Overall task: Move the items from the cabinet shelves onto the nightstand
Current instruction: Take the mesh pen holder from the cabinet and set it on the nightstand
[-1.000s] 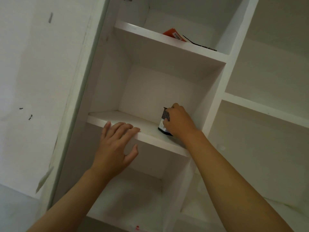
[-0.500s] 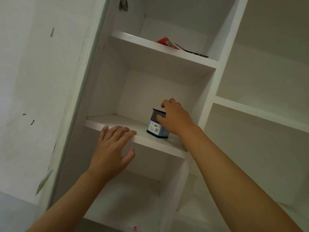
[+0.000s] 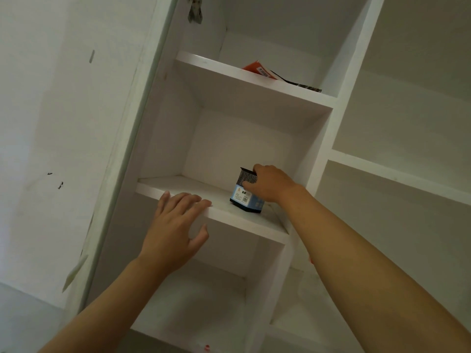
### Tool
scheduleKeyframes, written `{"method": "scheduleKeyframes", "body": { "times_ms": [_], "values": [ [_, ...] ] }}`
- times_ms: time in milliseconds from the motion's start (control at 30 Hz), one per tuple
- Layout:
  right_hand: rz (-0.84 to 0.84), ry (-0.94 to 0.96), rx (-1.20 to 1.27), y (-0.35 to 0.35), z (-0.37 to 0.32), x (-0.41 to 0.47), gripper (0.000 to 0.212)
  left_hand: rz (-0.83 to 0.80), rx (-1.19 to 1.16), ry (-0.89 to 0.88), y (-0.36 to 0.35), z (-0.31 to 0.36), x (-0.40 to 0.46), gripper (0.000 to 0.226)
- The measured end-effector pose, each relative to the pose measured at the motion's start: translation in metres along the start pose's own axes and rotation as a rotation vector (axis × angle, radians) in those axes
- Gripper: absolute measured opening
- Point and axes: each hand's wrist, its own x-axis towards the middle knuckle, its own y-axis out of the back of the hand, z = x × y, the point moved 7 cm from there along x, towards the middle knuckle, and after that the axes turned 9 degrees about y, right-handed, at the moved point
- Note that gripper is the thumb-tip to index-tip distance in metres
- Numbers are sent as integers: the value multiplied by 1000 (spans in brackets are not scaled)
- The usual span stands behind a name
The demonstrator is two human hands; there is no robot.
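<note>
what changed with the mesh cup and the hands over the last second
The right hand has turned the mesh cup on the middle shelf: a second ago it showed a narrow edge, now its blue label faces out. The hand has shifted to grip it at the rim and side. The left hand stays resting on the shelf edge; the orange packet above is untouched.

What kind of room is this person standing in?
Probably a bedroom or storage corner of a home: a built-in white cabinet with open shelves, a mesh pen holder on one shelf, and a plain wall.
</note>
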Motion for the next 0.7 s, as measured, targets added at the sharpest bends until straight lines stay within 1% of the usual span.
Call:
{"method": "scheduleKeyframes", "body": {
  "times_ms": [233, 433, 600, 700],
  "values": [
    [3, -20, 81, 1, -2, -6, 38, -4, 4, 9, 0, 2, 0, 47],
    [21, -11, 177, 10, -8, -18, 39, -64, 53, 33, 5, 4, 1, 51],
    [38, 26, 239, 24, -20, -40, 34, -193, 191, 114, 19, 10, -5, 67],
    [43, 50, 265, 38, -24, -54, 35, -234, 272, 171, 34, 16, -16, 75]
  ]
}}
